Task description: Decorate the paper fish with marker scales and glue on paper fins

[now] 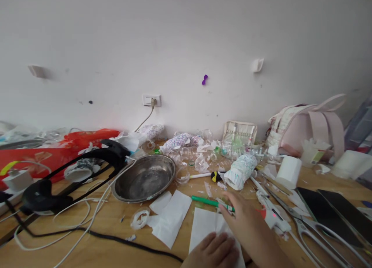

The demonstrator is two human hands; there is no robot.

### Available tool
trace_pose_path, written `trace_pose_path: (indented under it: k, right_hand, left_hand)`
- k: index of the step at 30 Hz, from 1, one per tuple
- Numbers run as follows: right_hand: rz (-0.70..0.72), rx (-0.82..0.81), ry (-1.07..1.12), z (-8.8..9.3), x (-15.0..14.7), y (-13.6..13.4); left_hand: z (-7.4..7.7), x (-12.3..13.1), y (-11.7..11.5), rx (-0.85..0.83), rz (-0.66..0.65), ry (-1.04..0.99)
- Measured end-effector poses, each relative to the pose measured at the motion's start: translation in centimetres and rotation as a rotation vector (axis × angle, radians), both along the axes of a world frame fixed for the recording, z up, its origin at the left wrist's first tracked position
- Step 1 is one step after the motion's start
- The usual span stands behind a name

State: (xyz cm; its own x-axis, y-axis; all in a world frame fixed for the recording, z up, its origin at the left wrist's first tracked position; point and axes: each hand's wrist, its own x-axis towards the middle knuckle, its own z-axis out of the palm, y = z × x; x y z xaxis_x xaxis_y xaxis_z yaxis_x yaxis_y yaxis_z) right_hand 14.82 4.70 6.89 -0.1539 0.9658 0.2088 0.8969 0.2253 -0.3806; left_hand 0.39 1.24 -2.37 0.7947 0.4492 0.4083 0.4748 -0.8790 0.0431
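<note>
My left hand (213, 251) lies flat, fingers stretched out, on a sheet of white paper (200, 225) at the table's front edge. Just to the right, my right hand (247, 221) reaches across the paper with thumb and forefinger apart. Between them shows the right end of a green marker (205, 200), which lies crosswise behind the sheet; no firm grip is visible. My other right fingers are hidden. Left of the sheet lie another piece of white paper (174, 217) and a loose ring of clear tape (140, 218).
A metal bowl (145, 179), a black headset-like strap (110, 159) and cables crowd the left. Behind are plastic scraps and a scribbled paper-wrapped roll (241, 171). At right lie a glue gun (274, 215), scissors (308, 225), phones (325, 213), a paper roll (289, 172) and a pink backpack (305, 128).
</note>
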Motion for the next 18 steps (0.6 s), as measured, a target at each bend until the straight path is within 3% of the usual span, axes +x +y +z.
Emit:
trace_pose_path:
  k: [5, 12, 16, 18]
  right_hand:
    - [0.354, 0.068, -0.194, 4.7, -6.5, 2.6]
    - [0.684, 0.056, -0.284, 6.7, -15.7, 7.3]
    - [0.839, 0.072, -0.348, 8.2, -17.8, 6.0]
    - [0.93, 0.044, -0.396, 8.0, -17.2, 4.1]
  left_hand:
    - [-0.4, -0.2, 0.1, 0.001, 0.009, 0.004]
    - [-2.0, 0.3, 0.6, 0.26, 0.082, -0.038]
    - [-2.4, 0.6, 0.9, 0.232, 0.054, 0.009]
    - [-2.5, 0.8, 0.9, 0.139, 0.12, -0.033]
